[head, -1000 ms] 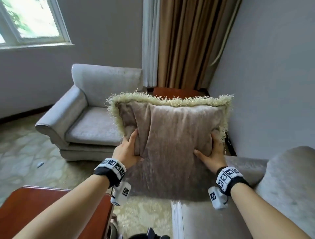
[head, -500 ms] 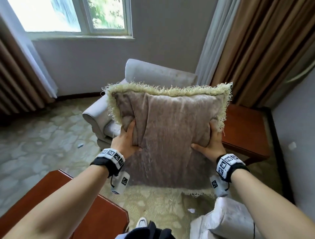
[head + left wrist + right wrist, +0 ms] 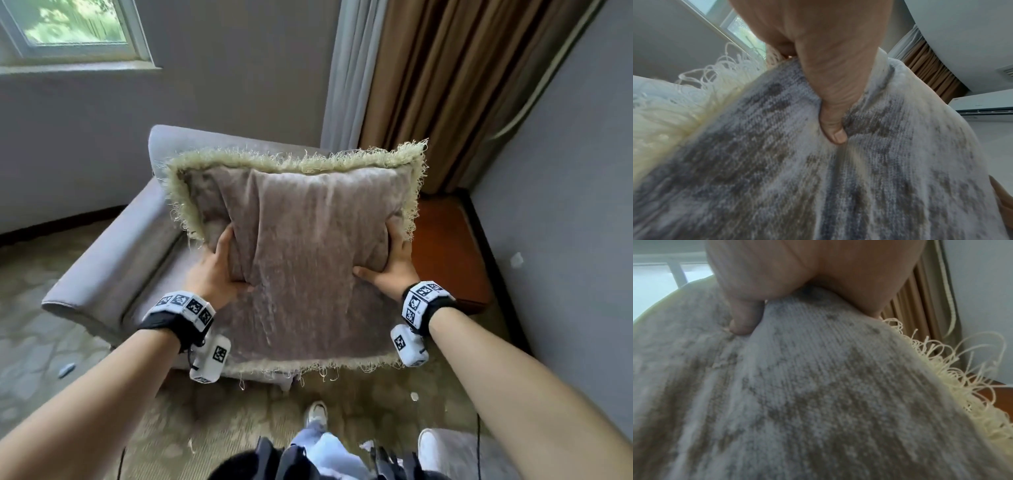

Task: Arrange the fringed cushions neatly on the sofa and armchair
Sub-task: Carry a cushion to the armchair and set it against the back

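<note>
Both hands, the left hand (image 3: 219,270) and the right hand (image 3: 394,267), squeeze the sides of the square brown velvet cushion with pale fringe (image 3: 301,260), held upright right over the grey armchair (image 3: 113,270).

Daylight entered through the white-framed window (image 3: 73,31) at upper left; the room was evenly, softly lit, shadows faint. Head view showed wide-angle bending at the edges. The taupe velvet cushion with cream fringe (image 3: 818,394) appeared motion-blurred in both wrist views, the right wrist softest; the window glass was overexposed there.
</note>
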Tool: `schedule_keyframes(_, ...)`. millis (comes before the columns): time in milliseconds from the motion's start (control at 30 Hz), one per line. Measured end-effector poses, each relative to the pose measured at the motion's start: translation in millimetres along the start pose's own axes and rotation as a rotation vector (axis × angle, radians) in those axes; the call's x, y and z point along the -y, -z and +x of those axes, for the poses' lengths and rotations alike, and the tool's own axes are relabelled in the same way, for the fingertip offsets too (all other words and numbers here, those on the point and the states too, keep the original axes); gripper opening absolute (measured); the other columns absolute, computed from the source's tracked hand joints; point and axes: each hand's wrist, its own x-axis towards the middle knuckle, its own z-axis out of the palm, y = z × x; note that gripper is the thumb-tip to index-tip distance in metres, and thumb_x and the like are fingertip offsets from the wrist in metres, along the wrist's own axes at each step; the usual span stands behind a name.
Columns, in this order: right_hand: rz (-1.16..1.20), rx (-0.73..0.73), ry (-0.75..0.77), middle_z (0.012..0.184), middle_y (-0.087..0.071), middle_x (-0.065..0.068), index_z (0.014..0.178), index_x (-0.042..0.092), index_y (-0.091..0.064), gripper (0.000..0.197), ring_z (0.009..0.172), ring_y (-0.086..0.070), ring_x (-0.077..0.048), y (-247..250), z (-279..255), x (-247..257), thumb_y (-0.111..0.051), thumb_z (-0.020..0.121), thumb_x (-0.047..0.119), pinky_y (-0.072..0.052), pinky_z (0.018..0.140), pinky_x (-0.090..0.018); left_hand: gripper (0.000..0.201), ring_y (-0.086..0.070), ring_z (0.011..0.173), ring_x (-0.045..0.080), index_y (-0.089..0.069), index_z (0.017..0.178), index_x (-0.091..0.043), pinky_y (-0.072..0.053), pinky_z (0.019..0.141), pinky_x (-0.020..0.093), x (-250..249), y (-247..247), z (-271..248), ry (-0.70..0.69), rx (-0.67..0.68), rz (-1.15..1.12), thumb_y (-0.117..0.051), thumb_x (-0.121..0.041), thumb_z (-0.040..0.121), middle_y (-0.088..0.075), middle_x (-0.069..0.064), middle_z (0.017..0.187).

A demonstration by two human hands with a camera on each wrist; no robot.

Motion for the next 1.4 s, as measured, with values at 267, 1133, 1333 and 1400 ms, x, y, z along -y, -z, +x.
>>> schedule_keyframes(267,0.003,0.041,-0.052,0.146,-0.022,-0.01,0.143,0.053,0.001,0.122,0.134,-0.035,-0.038,-27.0,148.2,-10.0,-0.085,0.057,0.057,-0.033,0.111,-0.051,0.131,-0.057,0.112,0.043,0.005,0.145,-0.049,-0.05,0.091,0.048,-9.5,-19.4,140.3,0.032,0.03,0.049,-0.09,-0.044,0.056,-0.032,0.017,0.141)
schedule_keyframes(1133,-0.113,0.112,-0.143,0.139,-0.027,-0.011,0.149,0.038,0.001,0.119,0.129,-0.04,-0.038,-294.0,420.9,190.5,-0.082,0.065,0.053,-0.032,0.108,-0.042,0.133,-0.048,0.12,0.041,-0.003,0.153,-0.033,-0.045,0.098,0.046,254.8,75.3,475.0,-0.012,0.04,-0.043,-0.092,-0.035,0.054,-0.038,0.022,0.136)
schedule_keyframes(1333,-0.103,0.03,-0.238,0.14,-0.025,-0.01,0.147,0.039,-0.003,0.117,0.13,-0.037,-0.036,-321.4,458.6,174.1,-0.084,0.063,0.052,-0.032,0.107,-0.045,0.135,-0.058,0.103,0.046,0.012,0.142,-0.051,-0.053,0.083,0.054,271.1,44.7,557.2,-0.11,0.146,0.007,-0.09,-0.045,0.055,-0.037,0.023,0.137)
schedule_keyframes(1400,-0.115,0.031,-0.255,0.143,-0.024,-0.01,0.148,0.036,-0.003,0.118,0.132,-0.035,-0.035,-333.6,471.0,158.7,-0.084,0.064,0.051,-0.031,0.108,-0.044,0.134,-0.059,0.102,0.048,0.012,0.143,-0.051,-0.053,0.081,0.053,277.7,25.4,574.6,-0.113,0.16,0.033,-0.089,-0.046,0.056,-0.034,0.025,0.14)
